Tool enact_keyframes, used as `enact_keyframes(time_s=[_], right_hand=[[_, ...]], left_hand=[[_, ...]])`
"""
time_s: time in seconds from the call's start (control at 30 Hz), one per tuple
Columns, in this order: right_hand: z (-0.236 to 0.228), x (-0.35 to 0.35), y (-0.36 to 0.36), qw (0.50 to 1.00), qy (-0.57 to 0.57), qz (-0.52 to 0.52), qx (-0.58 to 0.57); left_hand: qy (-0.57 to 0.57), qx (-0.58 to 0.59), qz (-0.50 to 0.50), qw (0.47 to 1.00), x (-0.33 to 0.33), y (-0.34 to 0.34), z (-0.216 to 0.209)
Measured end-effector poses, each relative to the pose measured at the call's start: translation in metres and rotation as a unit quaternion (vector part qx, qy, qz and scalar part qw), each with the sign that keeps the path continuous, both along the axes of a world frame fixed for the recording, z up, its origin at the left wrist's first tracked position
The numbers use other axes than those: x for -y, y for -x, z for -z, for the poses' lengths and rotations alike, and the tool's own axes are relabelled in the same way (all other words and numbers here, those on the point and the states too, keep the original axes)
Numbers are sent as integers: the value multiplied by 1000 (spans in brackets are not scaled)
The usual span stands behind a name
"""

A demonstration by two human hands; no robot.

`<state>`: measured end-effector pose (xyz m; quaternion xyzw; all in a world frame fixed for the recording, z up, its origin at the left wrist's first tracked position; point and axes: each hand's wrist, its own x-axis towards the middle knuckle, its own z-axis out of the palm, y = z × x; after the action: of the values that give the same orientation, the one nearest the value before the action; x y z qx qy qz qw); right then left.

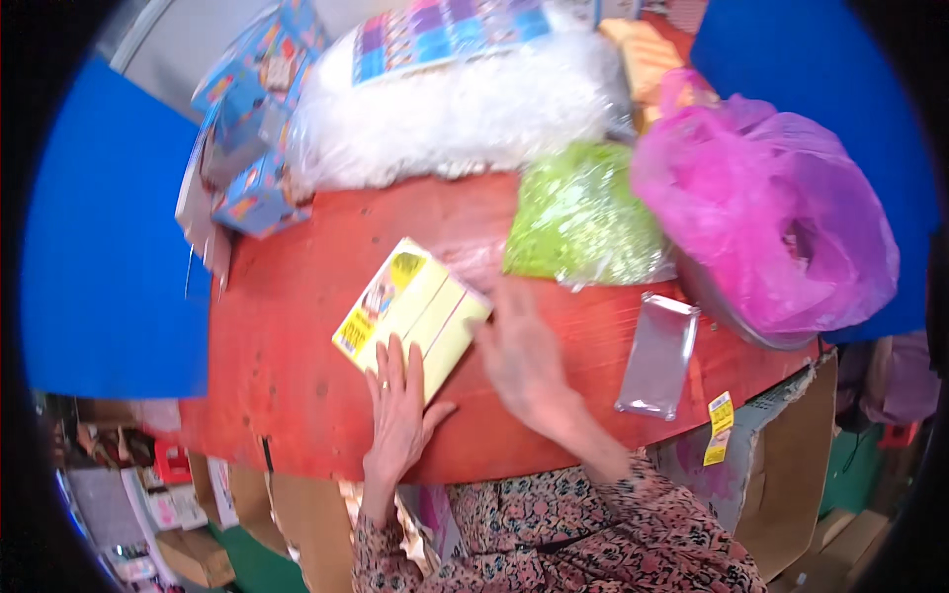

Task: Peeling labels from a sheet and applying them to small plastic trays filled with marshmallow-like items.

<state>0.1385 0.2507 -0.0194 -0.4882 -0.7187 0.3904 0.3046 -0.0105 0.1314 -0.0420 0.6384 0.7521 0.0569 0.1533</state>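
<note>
A pale yellow folded card or flat packet (435, 311) lies tilted on the red table, with a brighter yellow printed strip along its left side. My left hand (397, 415) rests on its lower edge, fingers stretched out flat, a ring on one of them. Beside the packet's right edge is my right hand (529, 366), smeared by motion. Whether its fingers touch the packet or hold anything is unclear. Right of that hand lies a clear plastic case (657, 356). A small yellow printed label (719, 428) is at the table's right front edge.
Across the back of the red table (277, 346) sits a large clear bag of white pieces (455, 124). A bag of green pieces (583, 217) lies before it. A pink plastic bag (781, 208) fills a bowl at right. Blue printed boxes (259, 188) stand back left.
</note>
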Motion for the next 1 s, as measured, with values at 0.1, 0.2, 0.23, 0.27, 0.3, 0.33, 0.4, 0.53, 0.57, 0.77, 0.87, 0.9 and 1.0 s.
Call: enact_keyframes(time_s=[0.1,0.2,0.23,0.27,0.3,0.33,0.4,0.53,0.57,0.77,0.87,0.9,1.0], right_hand=[[17,7,16,999,33,-8,-25],[36,9,6,998,2,-18,-65],[33,12,3,996,3,-19,-85],[33,16,3,996,-1,-18,-85],[34,21,4,993,28,7,-115],[34,21,4,987,58,32,-145],[29,18,-1,953,207,6,-222],[35,7,-6,920,322,-49,-217],[45,7,-5,920,321,-45,-218],[25,11,-8,916,330,-86,-212],[12,17,-11,940,189,-32,-282],[-1,18,-17,949,158,-23,-272],[-34,6,-41,949,-4,-45,-313]], left_hand=[[7,6,-6,1000,13,-3,1],[0,4,-14,1000,17,-8,2],[-18,16,-18,1000,20,-7,4],[-21,17,-17,999,21,-7,5],[-42,19,-17,999,22,-7,6],[-63,21,-15,998,21,-7,7],[-83,27,-6,996,18,-5,12],[-129,-9,42,991,14,-6,13],[-129,-8,46,991,14,-7,14],[-184,16,80,980,14,-12,-2],[-216,-33,106,970,10,-17,-20],[-253,-75,125,956,5,-20,-29],[-298,-126,143,935,-10,-33,-58]])
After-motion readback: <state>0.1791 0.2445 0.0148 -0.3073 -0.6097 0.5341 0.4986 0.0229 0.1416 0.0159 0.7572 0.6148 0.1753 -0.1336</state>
